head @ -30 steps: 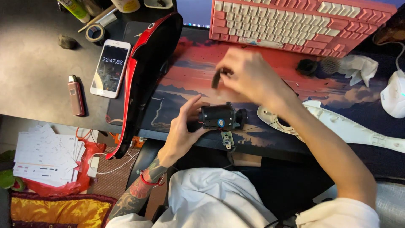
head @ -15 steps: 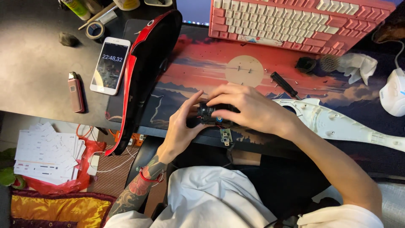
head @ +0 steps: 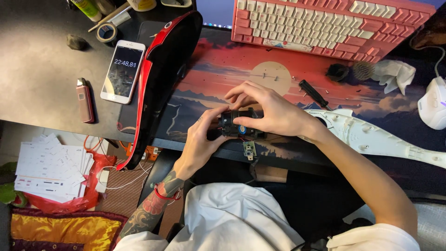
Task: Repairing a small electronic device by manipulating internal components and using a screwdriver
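Both my hands grip a small black motor-like part (head: 236, 125) with a blue spot, held just above the near edge of the printed desk mat (head: 218, 69). My left hand (head: 202, 139) cups it from the left and below. My right hand (head: 265, 109) covers it from above with fingers curled around it. A small circuit board (head: 250, 150) hangs from the part on thin wires. A black-handled screwdriver (head: 313, 93) lies on the mat just beyond my right hand.
A red and black shell (head: 162, 74) lies left of my hands, a white plastic shell (head: 371, 137) to the right. A phone (head: 123, 69), lighter (head: 85, 100), tape roll (head: 107, 32), red keyboard (head: 325, 23), white mouse (head: 434, 107), cloth (head: 395, 74). Papers (head: 51, 167) lie below the desk.
My right hand set the screwdriver down on the mat and came down onto the black part. Both hands now hold the part, shifted slightly right.
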